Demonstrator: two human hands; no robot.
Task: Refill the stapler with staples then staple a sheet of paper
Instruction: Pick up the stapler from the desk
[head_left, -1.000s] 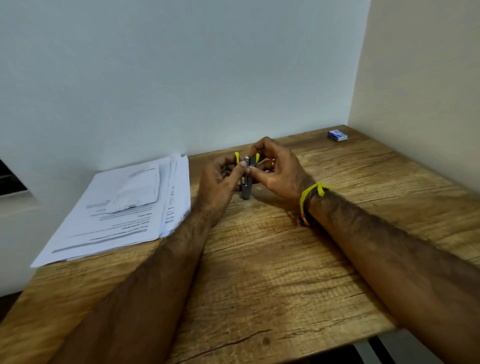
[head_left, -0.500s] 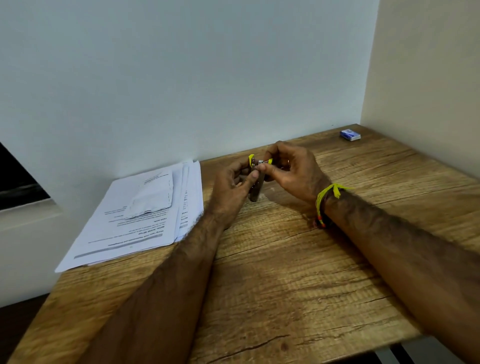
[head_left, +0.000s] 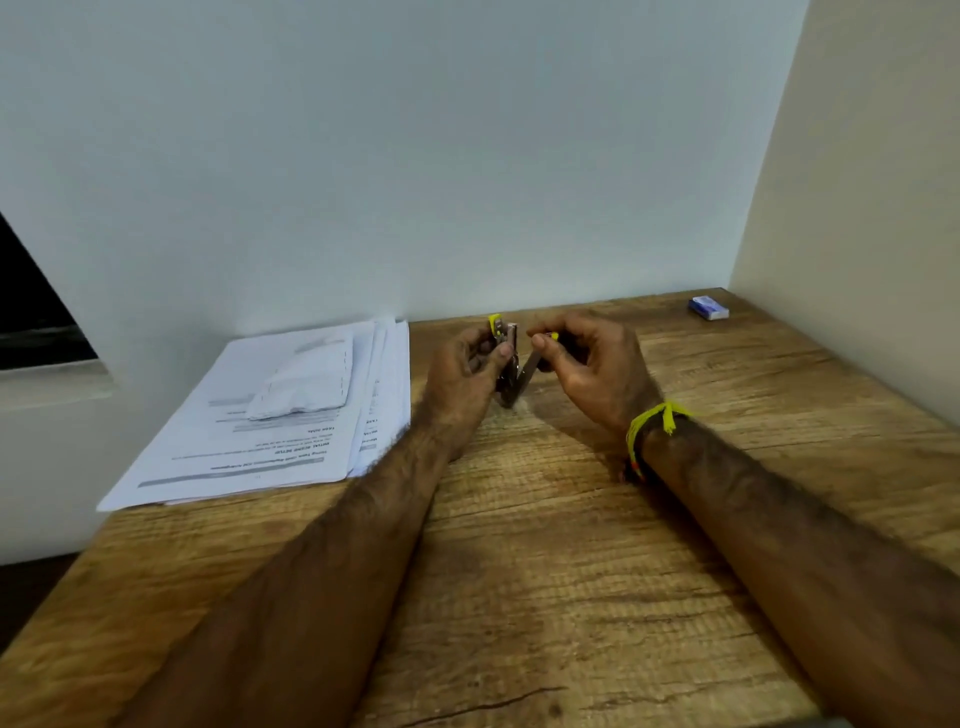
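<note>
A small metal stapler with yellow ends (head_left: 511, 371) stands on its hinge on the wooden table (head_left: 545, 545), spread into a V. My left hand (head_left: 467, 374) grips its left arm, thumb on the metal. My right hand (head_left: 592, 364) pinches the yellow tip of the right arm and holds it tilted away. A small blue staple box (head_left: 708, 307) lies far off at the back right corner. A stack of printed paper sheets (head_left: 280, 421) lies to the left of my hands.
A folded white paper (head_left: 304, 382) rests on top of the stack. White walls close the table at the back and on the right. The table's left edge drops off beside the sheets. Bare wood stretches between my forearms.
The stapler's two arms, held together before, have been pulled apart into a V. My right hand has moved right with the top arm.
</note>
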